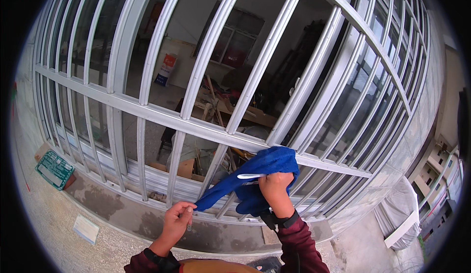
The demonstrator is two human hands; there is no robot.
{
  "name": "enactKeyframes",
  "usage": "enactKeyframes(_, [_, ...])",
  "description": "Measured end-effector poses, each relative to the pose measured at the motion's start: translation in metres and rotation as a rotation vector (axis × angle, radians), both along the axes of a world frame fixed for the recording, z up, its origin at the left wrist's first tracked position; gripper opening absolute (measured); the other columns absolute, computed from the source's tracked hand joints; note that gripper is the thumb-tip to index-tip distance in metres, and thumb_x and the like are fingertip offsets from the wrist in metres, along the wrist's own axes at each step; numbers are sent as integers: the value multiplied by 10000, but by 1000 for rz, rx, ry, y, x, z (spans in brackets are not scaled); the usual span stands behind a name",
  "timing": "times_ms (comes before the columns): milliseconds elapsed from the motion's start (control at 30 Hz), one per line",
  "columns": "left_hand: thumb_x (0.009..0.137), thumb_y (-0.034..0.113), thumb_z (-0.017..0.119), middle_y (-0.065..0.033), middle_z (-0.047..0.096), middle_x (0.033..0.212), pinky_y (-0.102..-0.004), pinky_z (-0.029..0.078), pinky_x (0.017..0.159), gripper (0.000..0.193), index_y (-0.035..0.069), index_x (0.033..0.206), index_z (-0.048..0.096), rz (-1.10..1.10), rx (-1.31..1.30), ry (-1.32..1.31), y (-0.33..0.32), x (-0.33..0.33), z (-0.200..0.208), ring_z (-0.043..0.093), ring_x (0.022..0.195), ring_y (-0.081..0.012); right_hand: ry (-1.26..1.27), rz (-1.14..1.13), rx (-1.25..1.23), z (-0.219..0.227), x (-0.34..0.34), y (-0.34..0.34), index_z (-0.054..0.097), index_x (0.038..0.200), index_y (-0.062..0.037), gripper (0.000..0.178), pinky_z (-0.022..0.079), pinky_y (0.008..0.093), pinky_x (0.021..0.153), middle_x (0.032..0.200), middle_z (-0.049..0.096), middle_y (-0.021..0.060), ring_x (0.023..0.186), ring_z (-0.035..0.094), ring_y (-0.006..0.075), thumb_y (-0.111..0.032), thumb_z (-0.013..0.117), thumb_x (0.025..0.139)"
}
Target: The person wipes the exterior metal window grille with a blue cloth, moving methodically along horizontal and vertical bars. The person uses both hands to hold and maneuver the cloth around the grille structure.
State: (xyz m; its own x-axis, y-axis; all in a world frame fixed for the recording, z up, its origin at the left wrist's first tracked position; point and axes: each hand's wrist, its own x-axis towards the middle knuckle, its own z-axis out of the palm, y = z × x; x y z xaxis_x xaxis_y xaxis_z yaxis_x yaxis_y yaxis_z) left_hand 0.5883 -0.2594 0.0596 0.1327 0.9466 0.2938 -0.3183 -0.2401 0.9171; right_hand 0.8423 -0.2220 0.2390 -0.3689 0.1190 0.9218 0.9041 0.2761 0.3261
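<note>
A blue cloth (221, 182) stretches between my two hands in front of the metal window grille (201, 125). My left hand (177, 221) is closed, pinching the cloth's lower left corner between thumb and fingers. Farther right and higher, my right hand (277, 189) is closed round the bunched part of the cloth, against the grille's horizontal rail. From this fist a slim white handle-like piece (250, 176) sticks out to the left. Its other end is hidden in the hand, so I cannot tell what it is.
Below the grille runs a wet-stained sill (147, 219). A green printed plate (54, 169) leans at the left, and a pale card (86, 229) lies nearby. Behind the bars is a cluttered room with a red-and-blue bag (166, 69). A grey cover (398, 214) drapes something at right.
</note>
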Motion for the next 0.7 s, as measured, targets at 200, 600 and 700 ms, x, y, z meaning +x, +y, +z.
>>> enactKeyframes(200, [995, 150, 567, 18, 546, 645, -217, 391, 547, 147, 27, 1029, 640, -73, -46, 30, 14, -3, -2, 492, 578, -55, 615, 342, -249, 21, 65, 8, 690, 952, 3, 138, 503, 355, 807, 933, 684, 111, 882, 659, 246, -40, 643, 830])
enactKeyframes(600, [999, 138, 558, 22, 536, 648, -215, 386, 545, 148, 16, 1026, 638, -354, -27, -55, 28, 32, -18, 492, 581, -50, 1395, 783, -1084, 101, 61, 64, 633, 1144, -41, 317, 598, 365, 727, 973, 684, 118, 827, 679, 208, -305, 533, 1001])
enactKeyframes(700, [999, 136, 556, 20, 534, 640, -216, 382, 539, 148, 15, 1022, 639, -381, -30, -58, 25, 34, -23, 491, 575, -51, 1322, 847, -1220, 99, 71, 75, 642, 1121, -68, 312, 597, 385, 729, 974, 686, 115, 831, 674, 228, -334, 545, 990])
